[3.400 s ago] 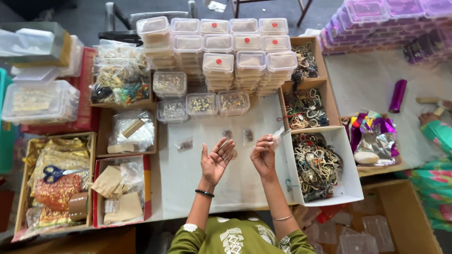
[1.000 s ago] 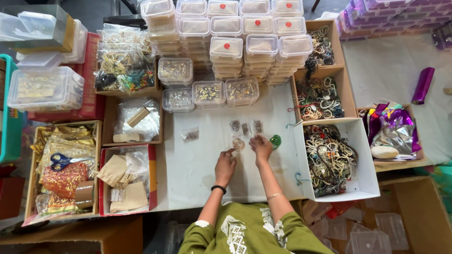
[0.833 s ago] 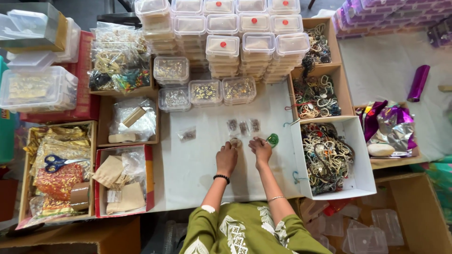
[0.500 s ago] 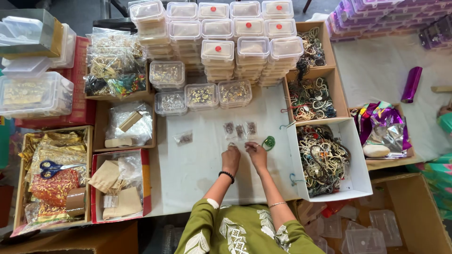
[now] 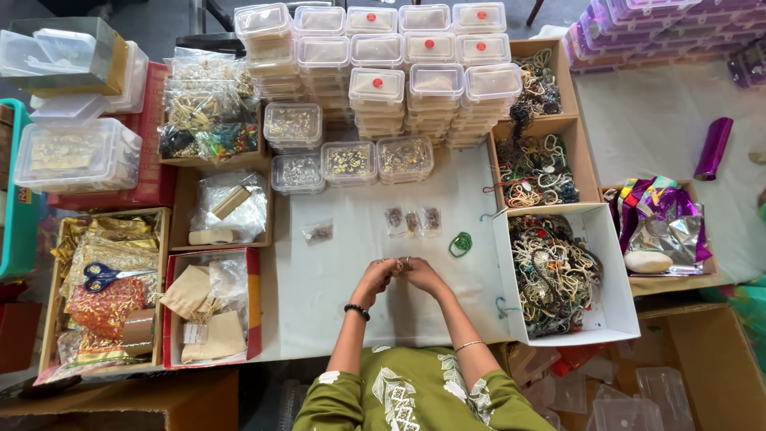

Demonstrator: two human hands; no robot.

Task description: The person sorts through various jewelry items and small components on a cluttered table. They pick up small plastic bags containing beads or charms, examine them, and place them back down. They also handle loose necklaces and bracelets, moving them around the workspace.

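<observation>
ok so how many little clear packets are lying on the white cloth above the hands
4: three side by side in a row left of the green ring, one apart further left. The hands may hide more.

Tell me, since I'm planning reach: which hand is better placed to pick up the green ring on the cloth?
Probably the right hand. The green ring lies up and to the right of both hands, nearer the right one. The left hand would have to cross over it. Both hands meet at a small item too tiny to identify.
</observation>
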